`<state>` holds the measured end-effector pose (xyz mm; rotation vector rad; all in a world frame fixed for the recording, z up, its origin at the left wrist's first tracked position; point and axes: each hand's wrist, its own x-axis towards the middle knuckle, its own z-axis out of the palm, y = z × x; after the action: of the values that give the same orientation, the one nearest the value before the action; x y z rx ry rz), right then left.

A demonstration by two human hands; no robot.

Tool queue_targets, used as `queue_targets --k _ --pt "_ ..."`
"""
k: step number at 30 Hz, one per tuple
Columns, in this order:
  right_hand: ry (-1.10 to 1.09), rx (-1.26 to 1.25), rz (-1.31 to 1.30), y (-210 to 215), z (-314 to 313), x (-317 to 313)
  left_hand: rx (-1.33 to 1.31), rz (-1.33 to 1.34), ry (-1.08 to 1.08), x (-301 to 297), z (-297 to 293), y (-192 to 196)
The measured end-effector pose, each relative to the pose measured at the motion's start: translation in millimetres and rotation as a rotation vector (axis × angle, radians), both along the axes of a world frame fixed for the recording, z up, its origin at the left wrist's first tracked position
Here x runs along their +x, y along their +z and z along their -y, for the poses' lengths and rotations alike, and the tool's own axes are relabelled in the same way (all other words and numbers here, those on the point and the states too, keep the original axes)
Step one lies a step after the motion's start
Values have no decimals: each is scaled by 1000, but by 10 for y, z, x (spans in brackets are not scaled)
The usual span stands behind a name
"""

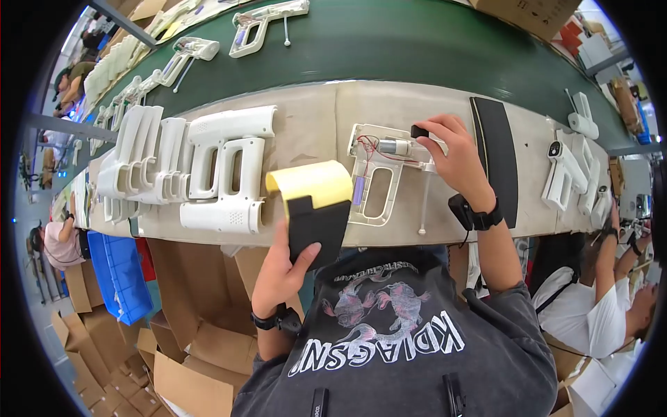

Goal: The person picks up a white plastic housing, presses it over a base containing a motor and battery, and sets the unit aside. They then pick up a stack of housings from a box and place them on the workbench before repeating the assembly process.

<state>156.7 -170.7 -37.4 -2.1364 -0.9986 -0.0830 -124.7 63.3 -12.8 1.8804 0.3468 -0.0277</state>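
Observation:
My left hand (pixel 278 272) grips a black foam sheet (pixel 316 233) whose yellow backing paper (pixel 310 182) curls up at the far end. Between the thumb and fingers of my right hand (pixel 453 151) is a small black foam piece (pixel 418 131). That piece is just above the right end of an open white gun-shaped housing (pixel 401 198) lying on the table; whether they touch, I cannot tell. Inside the housing show a silver motor (pixel 394 146), red wires (pixel 363 144) and a purple cylinder (pixel 358 191). A thin white rod (pixel 423 208) extends toward me beside its handle.
White half shells (pixel 240 184) are stacked left of the housing. A long black foam strip (pixel 499 163) lies to the right, with white assembled units (pixel 563 177) beyond. A green conveyor belt (pixel 361 52) carries more units. Below the table are a blue bin (pixel 119 278) and cardboard boxes (pixel 198 379). A co-worker (pixel 590 313) is at right.

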Motion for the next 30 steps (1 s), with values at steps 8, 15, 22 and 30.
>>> queue_targets --k 8,15,22,30 --pt "73 -40 1 -103 -176 -78 -242 138 129 117 11 -107" --pt "88 -66 22 -163 -239 -88 -395 150 128 125 12 -170" --pt "53 -37 29 28 -320 -249 -417 114 90 197 72 -188" --pt "477 197 -133 323 -660 -765 -266 10 -35 216 107 -73"
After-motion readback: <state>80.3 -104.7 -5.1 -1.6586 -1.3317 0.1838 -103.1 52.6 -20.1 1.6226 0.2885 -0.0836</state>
